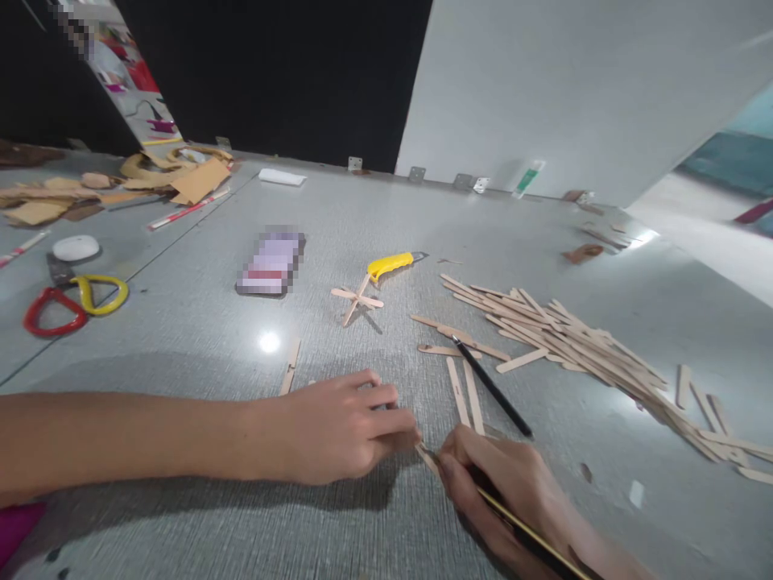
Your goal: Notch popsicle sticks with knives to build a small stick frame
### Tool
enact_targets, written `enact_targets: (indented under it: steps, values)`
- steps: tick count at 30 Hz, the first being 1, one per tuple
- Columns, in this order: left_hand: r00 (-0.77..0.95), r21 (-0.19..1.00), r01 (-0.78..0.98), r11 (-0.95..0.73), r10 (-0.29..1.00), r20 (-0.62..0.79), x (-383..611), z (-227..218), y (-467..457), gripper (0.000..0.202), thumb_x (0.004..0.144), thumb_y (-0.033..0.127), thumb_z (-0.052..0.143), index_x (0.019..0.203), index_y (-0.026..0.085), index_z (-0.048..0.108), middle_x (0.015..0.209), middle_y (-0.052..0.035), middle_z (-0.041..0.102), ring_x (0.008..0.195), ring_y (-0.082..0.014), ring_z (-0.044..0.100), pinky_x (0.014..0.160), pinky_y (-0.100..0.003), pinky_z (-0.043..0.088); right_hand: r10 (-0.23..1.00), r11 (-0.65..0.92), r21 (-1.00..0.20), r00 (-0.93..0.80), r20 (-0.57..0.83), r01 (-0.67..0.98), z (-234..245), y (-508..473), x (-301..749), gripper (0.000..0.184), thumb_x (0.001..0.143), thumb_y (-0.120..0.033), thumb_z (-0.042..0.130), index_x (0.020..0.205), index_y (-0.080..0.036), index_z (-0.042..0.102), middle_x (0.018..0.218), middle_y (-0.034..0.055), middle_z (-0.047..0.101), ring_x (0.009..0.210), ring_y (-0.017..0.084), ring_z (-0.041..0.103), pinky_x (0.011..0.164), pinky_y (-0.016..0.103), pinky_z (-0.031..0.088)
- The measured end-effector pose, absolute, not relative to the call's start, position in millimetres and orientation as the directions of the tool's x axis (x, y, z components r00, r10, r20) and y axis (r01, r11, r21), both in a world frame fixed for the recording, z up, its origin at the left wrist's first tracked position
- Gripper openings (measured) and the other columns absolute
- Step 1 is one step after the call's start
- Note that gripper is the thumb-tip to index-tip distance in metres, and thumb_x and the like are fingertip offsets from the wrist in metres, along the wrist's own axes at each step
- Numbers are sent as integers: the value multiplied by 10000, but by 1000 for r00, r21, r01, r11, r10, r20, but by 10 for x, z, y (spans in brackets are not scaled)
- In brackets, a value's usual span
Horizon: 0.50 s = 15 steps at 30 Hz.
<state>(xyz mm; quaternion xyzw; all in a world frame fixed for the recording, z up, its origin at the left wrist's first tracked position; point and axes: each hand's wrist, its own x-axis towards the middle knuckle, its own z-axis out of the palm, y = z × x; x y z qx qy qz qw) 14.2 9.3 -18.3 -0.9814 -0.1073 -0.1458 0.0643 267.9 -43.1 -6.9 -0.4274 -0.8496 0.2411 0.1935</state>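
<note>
My left hand (pixel 365 423) lies low over the table, its curled fingertips pressed on one end of a small wooden craft stick (pixel 430 461). In my right hand (pixel 501 479) is a slim black-and-gold pencil (pixel 513 519), its shaft slanting back under the palm. The pencil's tip sits at the craft stick, partly hidden by my fingers. Two more craft sticks (pixel 474 395) lie just beyond my right hand, beside a black pen-like tool (pixel 492 387). Past my left hand, several sticks form a small crossed star shape (pixel 357 300), touching a yellow cutter knife (pixel 391 264).
A long pile of craft sticks (pixel 568 338) spreads across the right side. Scissors (pixel 72 306) with red and yellow handles, a white mouse (pixel 76 247) and cardboard scraps (pixel 202 179) lie left. A phone (pixel 271 262) rests mid-table. A black panel (pixel 271 72) and a white panel stand behind.
</note>
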Motion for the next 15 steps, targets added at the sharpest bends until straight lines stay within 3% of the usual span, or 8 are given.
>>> enact_targets:
  steps: [15]
  values:
    - [927, -68, 206, -976, 172, 334, 124, -208, 101, 269, 990, 149, 635, 1245, 83, 691, 1131, -101, 700, 960, -218, 622, 916, -377, 478, 796, 558, -551, -588, 143, 620, -133, -441, 2712, 280, 1074, -170, 410, 807, -254, 412, 627, -71, 494, 490, 94, 441, 488, 245, 361]
